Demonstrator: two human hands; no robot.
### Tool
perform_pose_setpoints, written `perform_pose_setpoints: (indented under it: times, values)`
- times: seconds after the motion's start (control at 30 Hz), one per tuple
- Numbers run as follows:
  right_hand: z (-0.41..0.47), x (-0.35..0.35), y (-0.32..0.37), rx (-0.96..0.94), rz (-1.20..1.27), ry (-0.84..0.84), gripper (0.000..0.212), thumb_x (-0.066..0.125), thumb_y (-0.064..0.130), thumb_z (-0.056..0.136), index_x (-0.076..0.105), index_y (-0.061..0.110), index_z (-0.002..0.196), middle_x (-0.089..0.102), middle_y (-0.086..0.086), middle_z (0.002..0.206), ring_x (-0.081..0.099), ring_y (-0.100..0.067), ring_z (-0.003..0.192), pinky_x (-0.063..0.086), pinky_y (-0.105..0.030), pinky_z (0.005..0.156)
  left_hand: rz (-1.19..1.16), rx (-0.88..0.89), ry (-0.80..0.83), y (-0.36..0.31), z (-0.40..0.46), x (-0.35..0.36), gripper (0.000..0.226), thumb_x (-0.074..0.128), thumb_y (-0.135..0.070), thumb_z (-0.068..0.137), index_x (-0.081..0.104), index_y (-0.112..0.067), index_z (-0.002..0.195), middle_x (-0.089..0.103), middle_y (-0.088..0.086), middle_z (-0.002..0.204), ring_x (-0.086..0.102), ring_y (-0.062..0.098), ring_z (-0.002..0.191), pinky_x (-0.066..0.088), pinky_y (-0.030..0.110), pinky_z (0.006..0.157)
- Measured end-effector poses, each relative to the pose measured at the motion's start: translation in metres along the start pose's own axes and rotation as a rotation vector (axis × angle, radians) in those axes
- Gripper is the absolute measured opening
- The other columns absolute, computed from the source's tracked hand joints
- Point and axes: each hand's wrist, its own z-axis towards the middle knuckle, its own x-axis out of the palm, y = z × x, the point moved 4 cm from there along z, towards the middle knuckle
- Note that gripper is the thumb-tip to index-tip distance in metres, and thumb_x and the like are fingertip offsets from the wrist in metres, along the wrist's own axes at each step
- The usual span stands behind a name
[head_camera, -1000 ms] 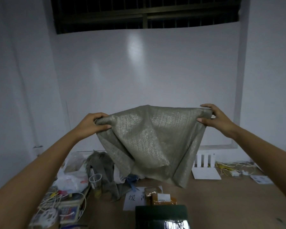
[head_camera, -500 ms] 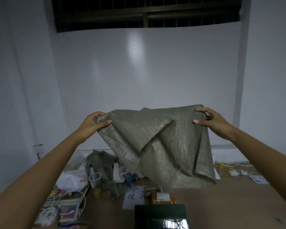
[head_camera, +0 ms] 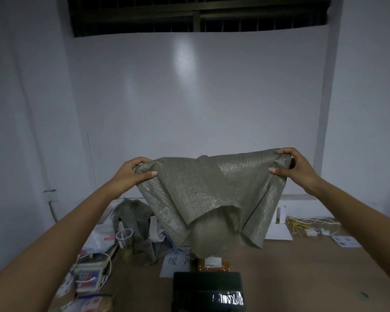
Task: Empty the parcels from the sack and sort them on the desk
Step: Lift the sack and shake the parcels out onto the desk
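We hold the grey-green woven sack [head_camera: 203, 194] up in the air above the desk [head_camera: 302, 271], stretched between our two hands at about the same height. Our left hand [head_camera: 131, 174] grips the sack's upper left corner, thumb laid across the front of the cloth and fingers curled behind it. Our right hand [head_camera: 295, 170] grips the upper right corner the same way, thumb in front and fingers folded over the top edge. The two hands are well apart, so the top edge runs nearly taut between them, with a small fold rising near its middle. Below, the sack hangs in loose folds; its open mouth faces down and toward us, and we can see into the pale hollow inside.

Directly beneath the mouth, on the desk, lies an orange-brown parcel [head_camera: 213, 264] with a white label, and just in front of it a dark green box-like parcel [head_camera: 207, 291] with a strip of glossy tape. A white sheet of paper [head_camera: 173, 264] with handwritten characters lies beside the orange parcel. Further left we see a heap of grey cloth [head_camera: 135, 224], a clear plastic cup [head_camera: 124, 236] and tangled white cables [head_camera: 104, 269].
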Motion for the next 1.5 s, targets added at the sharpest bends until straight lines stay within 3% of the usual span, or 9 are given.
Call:
perform_pose_setpoints:
  times: [0.3, 0.43, 0.5, 0.6, 0.77, 1.0, 1.13, 1.27, 1.5]
  values:
    - [-0.015, -0.059, -0.028, 0.067, -0.009, -0.087, 0.045, 0.079, 0.002, 0.073, 0.055, 0.009, 0.110, 0.059, -0.004, 0.102, 0.060, -0.012, 0.086, 0.053, -0.010, 0.063, -0.207, -0.057, -0.080, -0.023, -0.009, 0.060, 0.059, 0.081, -0.028, 0.071, 0.044, -0.038, 0.116, 0.054, 0.006, 0.124, 0.057, 0.020, 0.112, 0.049, 0.036, 0.095]
    - [-0.027, -0.088, -0.039, 0.133, -0.032, -0.131, 0.043, 0.079, 0.005, 0.074, 0.055, 0.010, 0.110, 0.058, 0.005, 0.096, 0.058, -0.007, 0.083, 0.051, -0.016, 0.064, -0.173, 0.035, -0.069, -0.040, -0.015, 0.091, 0.073, 0.085, -0.049, 0.058, 0.034, -0.043, 0.111, 0.040, 0.001, 0.129, 0.047, 0.007, 0.117, 0.051, 0.019, 0.087]
    - [-0.033, -0.101, -0.046, 0.169, -0.030, -0.141, 0.042, 0.078, 0.005, 0.075, 0.055, 0.010, 0.109, 0.057, 0.006, 0.095, 0.057, -0.007, 0.082, 0.052, -0.018, 0.063, -0.066, 0.109, -0.037, -0.046, -0.017, 0.108, 0.066, 0.080, -0.061, 0.054, 0.042, -0.040, 0.104, 0.038, -0.004, 0.124, 0.042, 0.001, 0.119, 0.045, 0.018, 0.096]
    - [-0.042, -0.117, -0.054, 0.228, 0.022, -0.146, 0.041, 0.078, 0.006, 0.075, 0.055, 0.011, 0.109, 0.059, 0.000, 0.097, 0.059, -0.013, 0.082, 0.057, -0.017, 0.056, 0.070, 0.074, 0.078, -0.047, -0.021, 0.137, 0.038, 0.085, -0.041, 0.060, 0.058, -0.045, 0.086, 0.024, -0.009, 0.138, 0.018, 0.000, 0.136, 0.021, 0.024, 0.112]
    - [-0.063, -0.128, -0.053, 0.266, 0.040, -0.189, 0.036, 0.075, 0.004, 0.078, 0.056, 0.011, 0.107, 0.058, 0.001, 0.093, 0.059, -0.013, 0.080, 0.056, -0.016, 0.054, 0.188, 0.080, 0.120, -0.043, -0.021, 0.158, 0.050, 0.086, -0.020, 0.062, 0.058, -0.040, 0.098, 0.003, -0.005, 0.149, 0.000, 0.006, 0.142, 0.014, 0.025, 0.115]
    - [-0.097, -0.138, -0.062, 0.299, -0.036, -0.294, 0.037, 0.077, 0.006, 0.077, 0.056, 0.011, 0.107, 0.057, 0.003, 0.092, 0.058, -0.011, 0.078, 0.054, -0.014, 0.051, 0.126, 0.158, 0.115, -0.027, -0.001, 0.183, 0.052, 0.086, -0.010, 0.063, 0.056, -0.036, 0.097, 0.028, -0.001, 0.132, 0.018, 0.016, 0.141, 0.019, 0.020, 0.108]
    - [-0.122, -0.155, -0.076, 0.346, -0.049, -0.378, 0.037, 0.078, 0.004, 0.075, 0.057, 0.010, 0.105, 0.059, 0.001, 0.091, 0.058, -0.013, 0.077, 0.054, -0.013, 0.054, 0.080, 0.206, 0.152, -0.012, 0.017, 0.216, 0.064, 0.088, -0.012, 0.059, 0.057, -0.060, 0.087, 0.036, -0.001, 0.121, 0.034, 0.016, 0.127, 0.022, 0.007, 0.104]
    - [-0.149, -0.178, -0.093, 0.395, -0.024, -0.444, 0.036, 0.076, 0.000, 0.076, 0.056, 0.009, 0.104, 0.059, -0.005, 0.087, 0.058, -0.018, 0.072, 0.052, -0.017, 0.048, 0.050, 0.215, 0.197, -0.005, 0.031, 0.259, 0.050, 0.088, -0.009, 0.058, 0.063, -0.032, 0.095, 0.042, 0.003, 0.117, 0.038, 0.015, 0.117, 0.022, -0.005, 0.093]
    - [-0.186, -0.233, -0.133, 0.498, -0.039, -0.577, 0.032, 0.073, -0.007, 0.076, 0.055, 0.011, 0.094, 0.057, -0.007, 0.078, 0.060, -0.002, 0.051, 0.048, -0.015, 0.043, -0.049, 0.179, 0.274, -0.004, 0.051, 0.351, 0.054, 0.087, -0.008, 0.060, 0.056, -0.036, 0.094, 0.057, 0.004, 0.112, 0.048, 0.018, 0.108, 0.038, 0.024, 0.091]
